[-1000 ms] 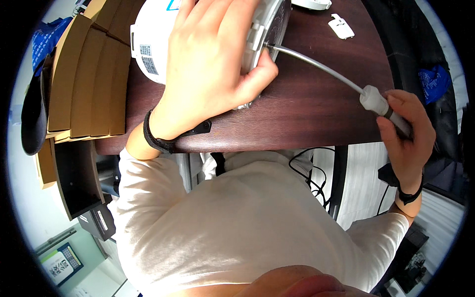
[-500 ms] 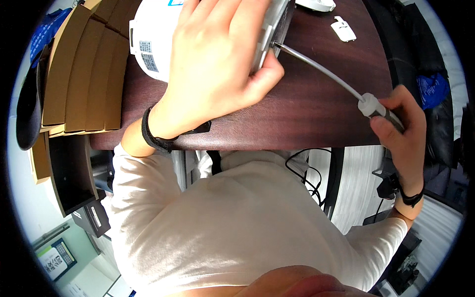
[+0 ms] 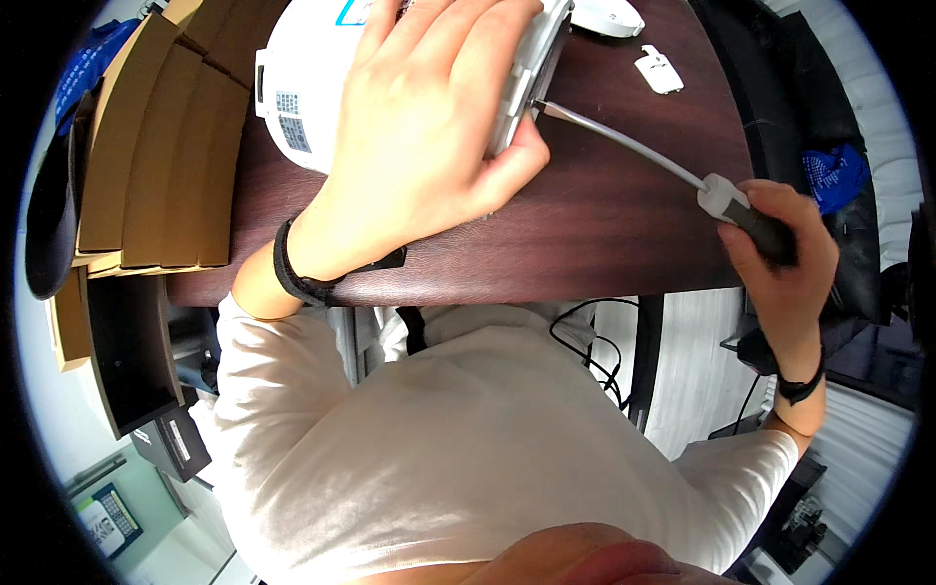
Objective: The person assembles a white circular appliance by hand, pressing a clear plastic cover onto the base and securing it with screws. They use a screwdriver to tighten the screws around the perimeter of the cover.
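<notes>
A white rounded appliance housing (image 3: 302, 68) with printed labels lies on the dark wood table, partly cut off by the top edge. My left hand (image 3: 429, 117) is spread over it, its fingers wrapped across the top and its thumb at the right rim, gripping it. In my right hand (image 3: 790, 244) is a long screwdriver (image 3: 634, 146) with a light and dark grey handle. Its metal shaft points left, and the tip meets the housing's open right side, just above my left thumb. Whether the tip sits in a screw is too small to tell.
Right of the housing lie a small white plastic piece (image 3: 659, 70) and a rounded white part (image 3: 609, 15). Brown cardboard boxes (image 3: 161, 156) stand at the table's left side. A black padded seat (image 3: 819, 107) with a blue bag (image 3: 836, 177) is beyond the right edge.
The fingers of my right hand have shifted around the screwdriver handle, which appears turned with more of its dark grey side showing. My left hand keeps its grip on the housing.
</notes>
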The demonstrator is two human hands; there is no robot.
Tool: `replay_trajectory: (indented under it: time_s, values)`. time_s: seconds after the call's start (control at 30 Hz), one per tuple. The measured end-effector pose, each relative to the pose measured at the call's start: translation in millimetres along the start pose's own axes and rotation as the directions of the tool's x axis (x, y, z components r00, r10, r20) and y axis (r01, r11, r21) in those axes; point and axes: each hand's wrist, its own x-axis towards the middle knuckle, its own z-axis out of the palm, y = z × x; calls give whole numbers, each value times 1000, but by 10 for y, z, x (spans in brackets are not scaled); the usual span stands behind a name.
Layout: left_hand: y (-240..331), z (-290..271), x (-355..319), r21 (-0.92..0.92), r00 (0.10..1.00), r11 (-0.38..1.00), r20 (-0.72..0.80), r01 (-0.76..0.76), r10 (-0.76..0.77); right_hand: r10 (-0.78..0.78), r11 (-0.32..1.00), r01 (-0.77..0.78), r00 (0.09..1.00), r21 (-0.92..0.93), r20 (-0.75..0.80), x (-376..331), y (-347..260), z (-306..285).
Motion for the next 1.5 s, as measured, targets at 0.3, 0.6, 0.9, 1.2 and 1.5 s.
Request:
replay_trajectory:
  time_s: [0.3,0.6,0.9,1.2,1.5]
  values:
    - [62,-130,27,45,987,998,159,32,-39,-30,999,28,999,-38,-38,-9,-67,184]
    - [21,6,-47,2,999,1000,-18,28,-27,459,197,-753,637,628,620,94,-8,55]
    - [-29,-24,-7,-53,1000,999,27,9,-8,169,958,-169,985,232,19,35,-98,49]
    - [23,-56,18,18,996,1000,88,14,-15,-101,988,94,994,-124,-50,-37,3,175]
    - [2,-17,-25,-23,1000,1000,-3,10,-10,491,393,-703,706,593,510,97,28,15]
